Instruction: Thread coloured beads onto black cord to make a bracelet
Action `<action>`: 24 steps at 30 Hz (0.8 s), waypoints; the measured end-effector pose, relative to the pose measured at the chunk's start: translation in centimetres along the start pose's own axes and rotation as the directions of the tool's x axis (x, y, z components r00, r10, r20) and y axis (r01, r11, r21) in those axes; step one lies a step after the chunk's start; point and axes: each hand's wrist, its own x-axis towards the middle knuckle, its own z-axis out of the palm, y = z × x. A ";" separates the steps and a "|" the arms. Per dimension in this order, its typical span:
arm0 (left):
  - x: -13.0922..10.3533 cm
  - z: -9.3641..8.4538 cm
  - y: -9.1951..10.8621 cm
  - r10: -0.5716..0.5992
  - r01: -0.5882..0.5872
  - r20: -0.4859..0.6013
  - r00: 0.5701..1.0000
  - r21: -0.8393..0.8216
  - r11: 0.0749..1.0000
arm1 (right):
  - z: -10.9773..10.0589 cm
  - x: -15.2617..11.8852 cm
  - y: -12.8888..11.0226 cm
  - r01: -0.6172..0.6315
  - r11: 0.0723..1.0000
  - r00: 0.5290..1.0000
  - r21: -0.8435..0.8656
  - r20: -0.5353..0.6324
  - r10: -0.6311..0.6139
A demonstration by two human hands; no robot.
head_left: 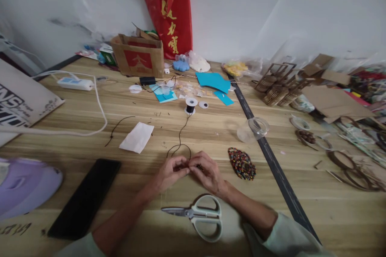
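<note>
My left hand (173, 172) and my right hand (208, 172) meet above the table, fingertips pinched together on the dark cord (180, 134). The cord loops just beyond my fingers and runs back to a white spool (191, 106) wound with black. Some small beads seem to show under my right fingers, but they are mostly hidden. Right of my right hand lies a coiled heap of multicoloured beads (241, 164). Scissors with pale green handles (208, 217) rest closed on the table below my hands.
Further left are a black phone (86, 198), a white paper (137, 137) and a purple object (30, 186). A clear round container (252, 129) stands right of centre. Cardboard box (138, 57), red bag (177, 16) and blue sheets (213, 82) are at the back; woven baskets (277, 84) at right.
</note>
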 end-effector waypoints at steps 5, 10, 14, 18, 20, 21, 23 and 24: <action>0.1 -0.1 -0.3 0.026 -0.025 -0.059 0.998 0.023 0.999 | 0.0 0.3 0.1 -0.024 1.000 1.000 -0.004 -0.013 0.024; 0.3 -0.2 -0.4 0.028 -0.026 -0.090 0.996 0.032 0.999 | -0.1 -0.1 0.5 -0.033 0.999 0.999 -0.005 -0.019 0.033; 0.5 -0.1 -0.8 0.061 -0.056 -0.098 0.993 0.050 0.997 | -0.2 -0.8 0.8 -0.043 0.999 0.999 -0.021 -0.027 0.042; 0.5 0.2 -1.0 0.083 -0.073 -0.093 0.992 0.101 0.992 | -0.3 -1.3 0.9 -0.061 0.998 0.998 -0.031 -0.032 0.060; 0.4 0.4 -0.8 0.078 -0.066 -0.086 0.993 0.140 0.988 | -0.4 -1.4 0.9 -0.063 0.997 0.997 -0.040 -0.040 0.062; 0.4 0.5 -0.6 0.077 -0.062 -0.086 0.993 0.159 0.985 | -0.4 -1.4 0.9 -0.061 0.997 0.997 -0.044 -0.048 0.059; 0.3 0.7 -0.3 0.080 -0.060 -0.097 0.992 0.194 0.979 | -0.5 -1.5 1.0 -0.060 0.997 0.996 -0.047 -0.063 0.057; 0.3 0.8 -0.2 0.082 -0.059 -0.103 0.991 0.209 0.976 | -0.5 -1.5 1.0 -0.060 0.997 0.996 -0.048 -0.070 0.057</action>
